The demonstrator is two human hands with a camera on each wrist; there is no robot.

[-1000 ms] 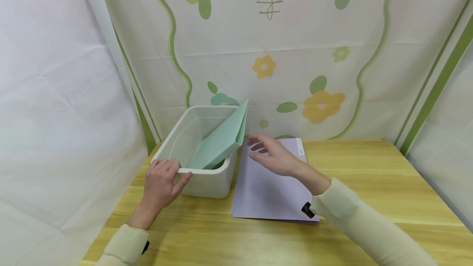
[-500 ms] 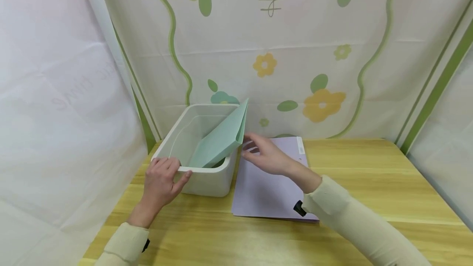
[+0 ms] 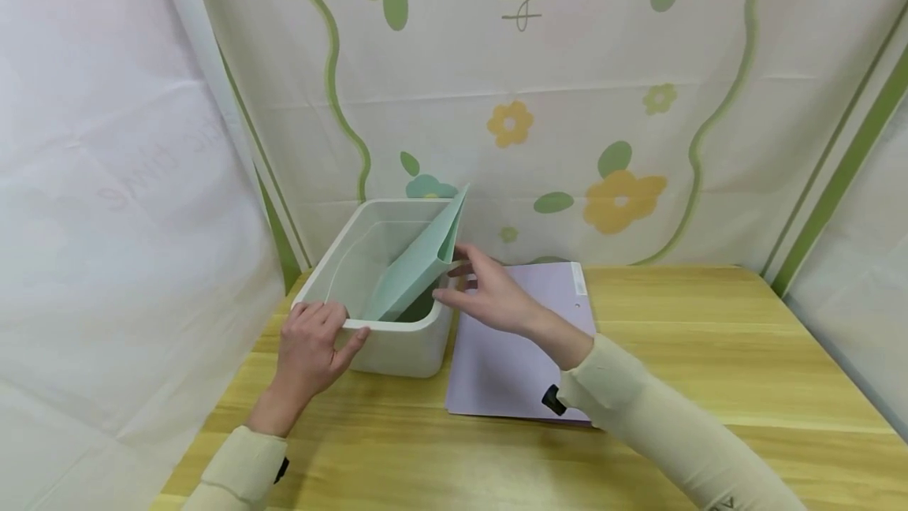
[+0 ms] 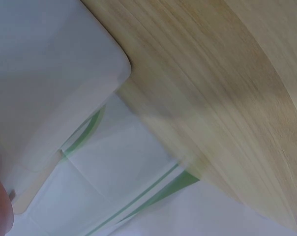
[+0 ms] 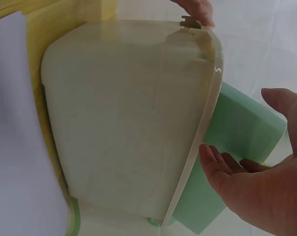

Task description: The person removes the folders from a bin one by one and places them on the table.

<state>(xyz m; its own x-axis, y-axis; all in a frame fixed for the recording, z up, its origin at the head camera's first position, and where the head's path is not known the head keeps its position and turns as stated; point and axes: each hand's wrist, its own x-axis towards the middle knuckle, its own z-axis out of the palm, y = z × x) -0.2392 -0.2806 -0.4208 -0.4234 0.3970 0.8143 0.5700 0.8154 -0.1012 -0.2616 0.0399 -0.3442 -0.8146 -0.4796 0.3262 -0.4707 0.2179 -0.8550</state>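
A mint-green file folder (image 3: pixel 417 265) leans diagonally inside a white plastic bin (image 3: pixel 400 352), its upper end sticking out above the far right rim. My left hand (image 3: pixel 312 347) grips the near left part of the bin's rim, fingers hooked over the edge and thumb along the front. My right hand (image 3: pixel 489 292) is at the bin's right rim, its loosely bent fingertips against the folder's right side. The right wrist view shows the thumb and fingers (image 5: pixel 215 164) spread apart beside the green folder (image 5: pixel 244 120). Beneath the right forearm lie purple sheets or folders (image 3: pixel 507 369).
The bin and purple stack stand side by side on a wooden table (image 3: pixel 709 353). A flower-printed cloth (image 3: pixel 440 54) hangs behind the table, and white cloth (image 3: pixel 120 227) borders its left side. More cloth hangs at the right.
My right hand has moved left from over the purple stack to the green folder. The folder's upper end has shifted slightly left. My left hand stays on the rim.
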